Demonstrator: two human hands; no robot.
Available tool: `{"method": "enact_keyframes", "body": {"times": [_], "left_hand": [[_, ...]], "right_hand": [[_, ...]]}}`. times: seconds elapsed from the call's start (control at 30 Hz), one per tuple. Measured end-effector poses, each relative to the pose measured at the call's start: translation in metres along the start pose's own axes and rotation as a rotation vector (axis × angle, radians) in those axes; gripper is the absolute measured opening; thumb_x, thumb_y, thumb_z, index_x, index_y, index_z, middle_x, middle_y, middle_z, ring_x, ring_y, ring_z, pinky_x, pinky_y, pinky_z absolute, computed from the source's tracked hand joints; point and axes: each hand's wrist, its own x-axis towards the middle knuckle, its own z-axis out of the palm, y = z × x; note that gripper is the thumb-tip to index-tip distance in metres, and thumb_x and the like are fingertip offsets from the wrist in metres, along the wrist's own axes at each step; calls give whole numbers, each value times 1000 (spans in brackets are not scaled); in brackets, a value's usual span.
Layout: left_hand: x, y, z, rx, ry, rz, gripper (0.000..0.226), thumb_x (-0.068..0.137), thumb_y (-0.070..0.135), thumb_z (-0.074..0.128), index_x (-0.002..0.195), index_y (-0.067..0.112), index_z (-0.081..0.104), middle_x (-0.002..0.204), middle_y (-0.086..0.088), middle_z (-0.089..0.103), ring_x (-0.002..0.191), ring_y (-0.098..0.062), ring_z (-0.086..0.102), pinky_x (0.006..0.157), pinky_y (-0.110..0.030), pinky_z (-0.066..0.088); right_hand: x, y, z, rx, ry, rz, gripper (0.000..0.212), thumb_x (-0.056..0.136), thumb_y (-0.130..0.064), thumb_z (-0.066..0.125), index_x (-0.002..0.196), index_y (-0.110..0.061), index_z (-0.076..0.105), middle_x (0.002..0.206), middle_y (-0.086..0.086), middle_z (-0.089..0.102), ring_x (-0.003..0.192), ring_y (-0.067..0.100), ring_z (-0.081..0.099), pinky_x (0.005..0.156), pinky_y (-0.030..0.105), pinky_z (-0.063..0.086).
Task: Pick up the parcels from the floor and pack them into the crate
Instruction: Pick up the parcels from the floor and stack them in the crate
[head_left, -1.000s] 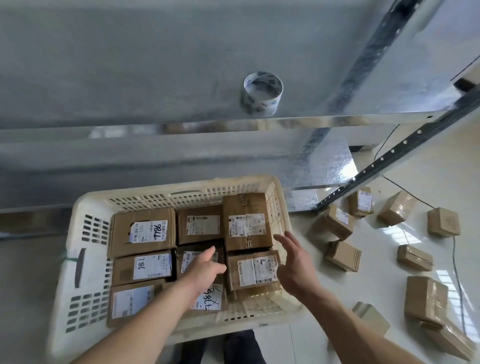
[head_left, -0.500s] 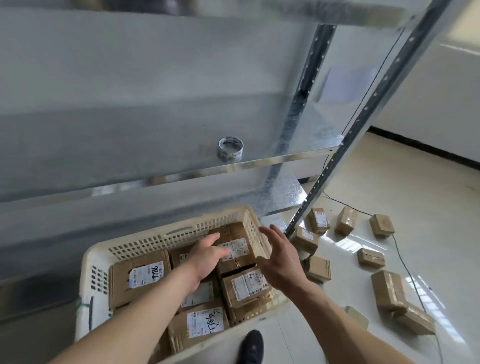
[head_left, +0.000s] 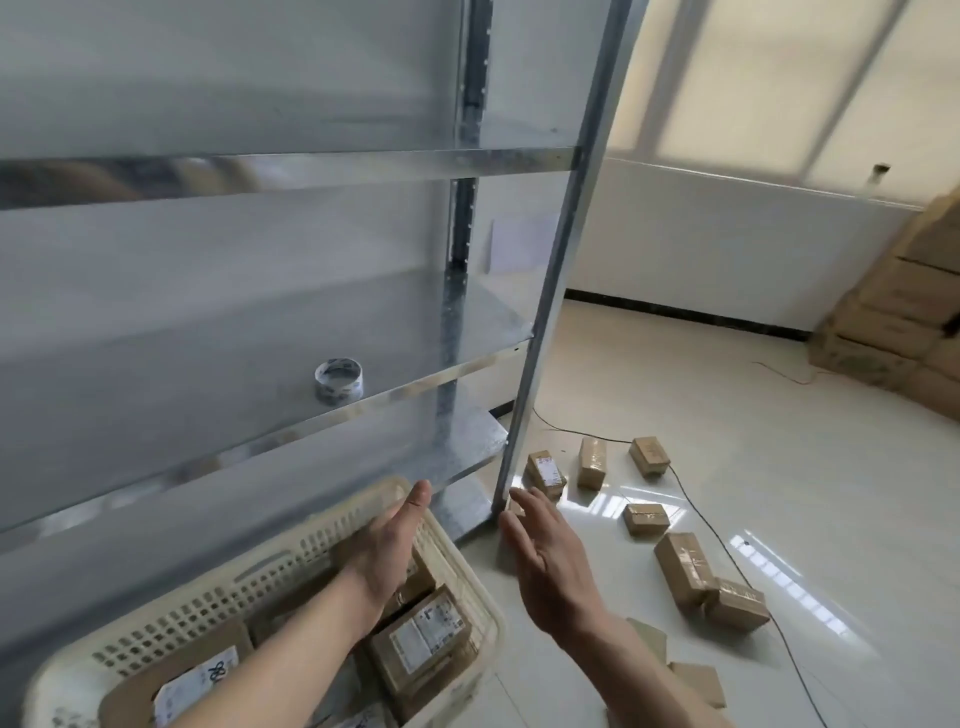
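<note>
Head view: left hand (head_left: 387, 545) and right hand (head_left: 550, 558), both spread and empty, above the crate (head_left: 291, 561); parcels (head_left: 685, 569) lie on the floor (head_left: 779, 467). Risk: reaching right may snag the cable (head_left: 727, 545).

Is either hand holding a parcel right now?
No. The left hand above the crate and the right hand are both open, holding nothing.

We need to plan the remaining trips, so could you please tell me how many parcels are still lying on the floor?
8 visible: three in a row by the shelf post, one nearer, two touching at right, two beside the right forearm. Hands may hide more.
</note>
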Motion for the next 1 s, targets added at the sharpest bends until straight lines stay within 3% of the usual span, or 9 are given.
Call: {"method": "enact_keyframes", "body": {"times": [0.07, 0.13, 0.23, 0.37, 0.53, 0.63, 0.7, 0.83, 1.0], "left_hand": [[5, 2, 22, 31, -42, 5, 71, 92, 64, 34, 146, 19, 45, 152, -3, 43, 137, -20, 40, 108, -37, 31], [9, 7, 49, 45, -66, 5, 81, 83, 71, 35, 145, 20, 46, 154, -1, 40, 142, -22, 35, 113, -43, 28], [15, 9, 95, 98, -92, -3, 86, 79, 81, 36, 142, 24, 49, 154, 1, 39, 141, -25, 35, 103, -46, 34], [18, 7, 167, 152, -139, 3, 81, 81, 81, 32, 136, 25, 53, 152, 0, 41, 136, -26, 39, 95, -44, 35], [16, 4, 259, 155, -187, -19, 68, 77, 82, 35, 118, 33, 57, 142, -2, 45, 129, -28, 41, 102, -51, 34], [13, 3, 308, 147, -218, -21, 86, 65, 93, 40, 122, 31, 59, 117, 4, 50, 105, -19, 47, 84, -41, 38], [13, 0, 335, 156, -233, -15, 96, 65, 95, 40, 130, 27, 57, 110, 5, 51, 100, -16, 48, 77, -38, 37], [16, -4, 380, 203, -248, -14, 94, 71, 89, 37, 136, 24, 55, 148, -1, 41, 131, -25, 38, 93, -44, 34], [26, -5, 425, 220, -296, -48, 72, 72, 89, 40, 120, 38, 58, 139, 6, 46, 132, -25, 39, 102, -48, 35]], "right_hand": [[-9, 10, -24, 9, 58, -9, 86, 86, -80, 25, 148, -24, 50, 149, -2, 50, 113, 0, 50, 93, 7, 35], [-18, 24, -49, -2, 113, 2, 74, 93, -71, 31, 144, -23, 53, 147, -1, 52, 104, -9, 46, 86, -2, 30], [-31, 55, -85, -13, 152, 61, 64, 101, -62, 37, 148, -21, 49, 148, -5, 48, 112, -23, 44, 87, -5, 24], [-51, 106, -134, -32, 205, 123, 73, 92, -63, 28, 151, -24, 46, 152, -3, 47, 136, 1, 36, 89, -6, 18], [-76, 171, -196, 3, 291, 165, 90, 83, -80, 18, 148, -26, 49, 150, -8, 49, 143, 9, 39, 107, 21, 32], [-93, 208, -234, 4, 310, 224, 96, 81, -87, 16, 148, -26, 50, 151, -6, 50, 143, 12, 41, 116, 40, 35], [-104, 226, -256, 5, 328, 242, 95, 82, -88, 17, 145, -27, 52, 146, -7, 54, 137, 13, 46, 112, 40, 39], [-121, 250, -296, 27, 386, 255, 67, 90, -69, 27, 127, -23, 60, 116, -11, 59, 111, 13, 54, 89, 26, 39], [-128, 276, -330, 92, 432, 315, 66, 88, -63, 32, 136, -24, 57, 114, -11, 54, 103, 7, 51, 87, 24, 36]]}}
